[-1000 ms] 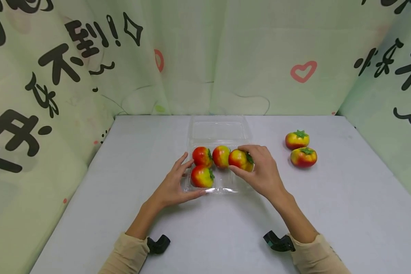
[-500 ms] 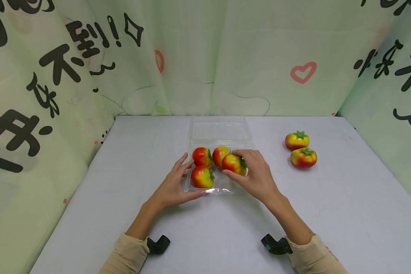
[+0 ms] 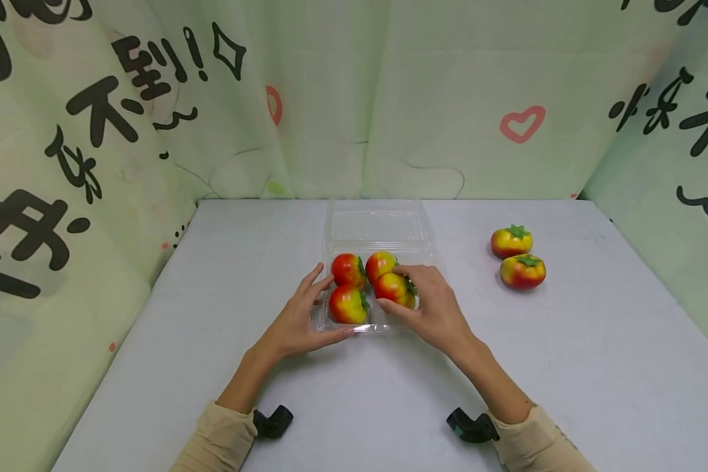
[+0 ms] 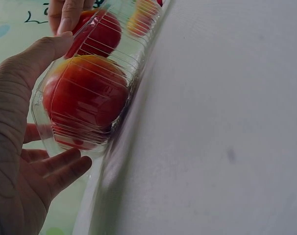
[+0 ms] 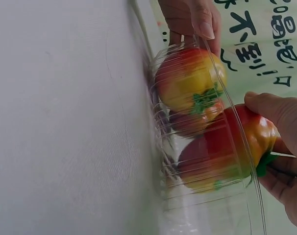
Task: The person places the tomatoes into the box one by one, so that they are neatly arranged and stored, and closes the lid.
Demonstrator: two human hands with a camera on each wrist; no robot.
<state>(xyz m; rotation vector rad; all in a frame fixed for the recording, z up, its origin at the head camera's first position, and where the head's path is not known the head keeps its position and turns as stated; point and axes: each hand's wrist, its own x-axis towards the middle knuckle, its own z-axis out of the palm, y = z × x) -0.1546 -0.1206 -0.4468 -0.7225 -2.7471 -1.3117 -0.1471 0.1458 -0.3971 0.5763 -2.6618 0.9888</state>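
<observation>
My right hand (image 3: pixel 427 308) holds a red-and-yellow persimmon (image 3: pixel 394 289) with a green calyx between thumb and fingers, at the right half of a clear plastic container (image 3: pixel 383 327). In the right wrist view this persimmon (image 5: pixel 266 129) reaches down behind the container's clear wall. Inside, a persimmon (image 3: pixel 348 270) sits at the back left, another persimmon (image 3: pixel 348 305) at the front left, and a third persimmon (image 3: pixel 379 265) at the back, partly covered by the held one. My left hand (image 3: pixel 301 321) touches the container's front left corner, fingers extended along its side and thumb at the front edge.
The container's clear lid (image 3: pixel 379 224) lies folded back behind it. Two more persimmons, a farther persimmon (image 3: pixel 511 241) and a nearer persimmon (image 3: pixel 523 271), stand on the white table (image 3: pixel 566 367) to the right. A printed green curtain (image 3: pixel 436 98) encloses the back and sides.
My right hand has moved the persimmon left and toward me, lower into the container's right half. The left hand and the other persimmons stay where they were.
</observation>
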